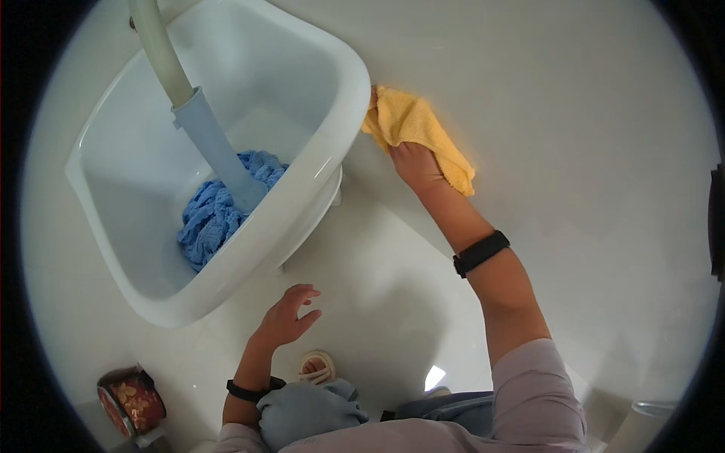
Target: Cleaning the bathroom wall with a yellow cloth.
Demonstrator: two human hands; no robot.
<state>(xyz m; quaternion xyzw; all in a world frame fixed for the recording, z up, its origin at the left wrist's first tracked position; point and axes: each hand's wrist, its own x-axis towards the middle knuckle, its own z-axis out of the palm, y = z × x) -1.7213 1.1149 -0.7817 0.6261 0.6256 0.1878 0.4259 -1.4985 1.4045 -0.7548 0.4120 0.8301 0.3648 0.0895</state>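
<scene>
— What's in the white basin [332, 143]?
— A blue mop [219, 204], head bunched at the bottom.
— And the yellow cloth [415, 124]?
— Crumpled against the wall beside the basin's rim, right hand [415, 162] fingers clamped on it; left hand [291, 317] free, fingers apart.

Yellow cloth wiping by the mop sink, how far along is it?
Done: cannot tell which parts have been wiped. In hand: the right hand presses the yellow cloth on the white wall beside the mop sink; the left hand hovers free. Left: the blue mop sits in the basin.
</scene>
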